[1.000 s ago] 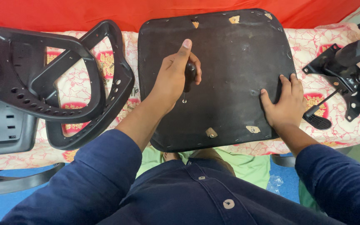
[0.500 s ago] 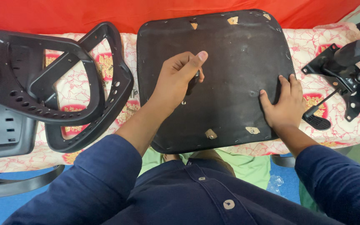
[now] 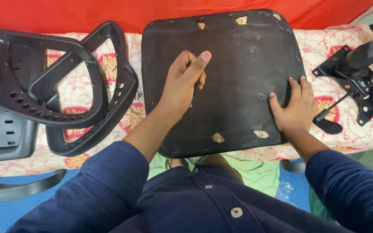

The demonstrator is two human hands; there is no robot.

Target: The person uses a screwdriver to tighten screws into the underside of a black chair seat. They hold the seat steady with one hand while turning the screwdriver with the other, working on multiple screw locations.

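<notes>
Seat pan [image 3: 238,56] lies flat, directly ahead; left hand [image 3: 185,82], fisted around a small hidden tool, sits mid-panel; right hand [image 3: 293,108] presses flat at right edge

- Packages: none in view.
- Signs: none in view.
- Screens: none in view.
- Printed labels: none can be confirmed. Several small tan patches show on the black seat panel [image 3: 238,64]: two [image 3: 241,20] at its far edge, beyond the fingers [image 3: 203,58] of the left hand [image 3: 182,84], and two [image 3: 217,138] at its near edge, below and between both hands. Whether these patches are stickers or bare spots in the covering cannot be told.
- Crumpled clear wrapper [image 3: 286,190]: lies on the floor near the body, below the right hand [image 3: 292,105]; colourless, irregular shape.
</notes>
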